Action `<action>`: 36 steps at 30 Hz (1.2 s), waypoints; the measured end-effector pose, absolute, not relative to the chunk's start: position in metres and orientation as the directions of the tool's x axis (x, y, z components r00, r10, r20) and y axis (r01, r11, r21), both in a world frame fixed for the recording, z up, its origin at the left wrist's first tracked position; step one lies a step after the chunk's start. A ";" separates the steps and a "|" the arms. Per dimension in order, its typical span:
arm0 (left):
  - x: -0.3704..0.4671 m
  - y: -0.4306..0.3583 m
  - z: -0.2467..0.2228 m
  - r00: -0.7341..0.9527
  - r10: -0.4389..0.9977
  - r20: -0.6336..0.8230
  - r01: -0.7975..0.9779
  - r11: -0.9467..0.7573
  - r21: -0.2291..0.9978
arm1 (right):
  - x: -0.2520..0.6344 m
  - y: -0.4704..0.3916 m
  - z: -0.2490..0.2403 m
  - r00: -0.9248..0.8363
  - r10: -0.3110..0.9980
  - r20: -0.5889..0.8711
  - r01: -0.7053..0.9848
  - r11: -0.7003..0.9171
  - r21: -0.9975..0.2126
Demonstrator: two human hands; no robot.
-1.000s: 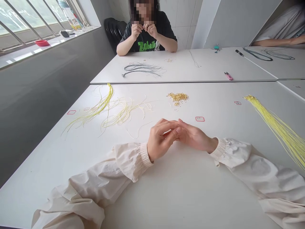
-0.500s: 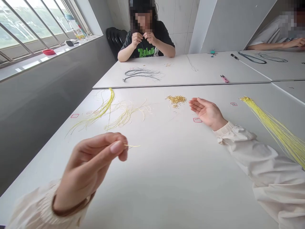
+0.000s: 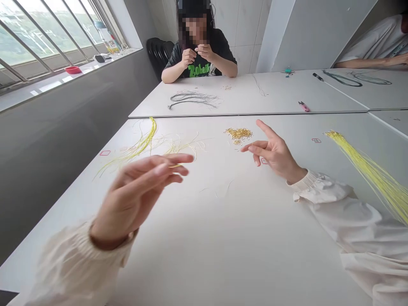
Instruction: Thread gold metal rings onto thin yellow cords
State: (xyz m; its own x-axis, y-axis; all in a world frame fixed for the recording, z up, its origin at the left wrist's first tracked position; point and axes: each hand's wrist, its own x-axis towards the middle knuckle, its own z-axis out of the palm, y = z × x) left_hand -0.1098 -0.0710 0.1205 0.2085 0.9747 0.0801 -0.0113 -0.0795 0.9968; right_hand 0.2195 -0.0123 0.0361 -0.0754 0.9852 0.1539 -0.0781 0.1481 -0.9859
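My left hand (image 3: 143,193) is raised over the table at left of centre, its thumb against the stretched fingers. A short bit of yellow cord (image 3: 177,165) shows between them. My right hand (image 3: 276,155) hovers just right of a pile of small gold hooks (image 3: 238,133), index finger pointing out and the other fingers apart, with nothing visible in it. Behind the left hand lie a bundle of yellow cords (image 3: 149,134) and paler loose cords (image 3: 191,142). Fine thread bits (image 3: 228,188) show between my hands.
A long bundle of yellow cords with gold ends (image 3: 366,163) lies at the right. Across the table seam are dark cords (image 3: 191,100), pink snips (image 3: 304,106) and a black marker pen (image 3: 318,77). One person (image 3: 199,55) works opposite, another (image 3: 372,46) sits at far right.
My left hand has moved up and right, its fingers now stretched out. My right hand has turned, with the index finger extended away from the others. Thin thread bits now show between the hands.
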 end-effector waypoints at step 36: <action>-0.030 -0.020 0.023 0.500 0.865 -0.048 -0.294 0.221 0.930 | 0.196 -0.041 0.023 -0.474 0.875 -0.104 0.161 -0.030 -0.987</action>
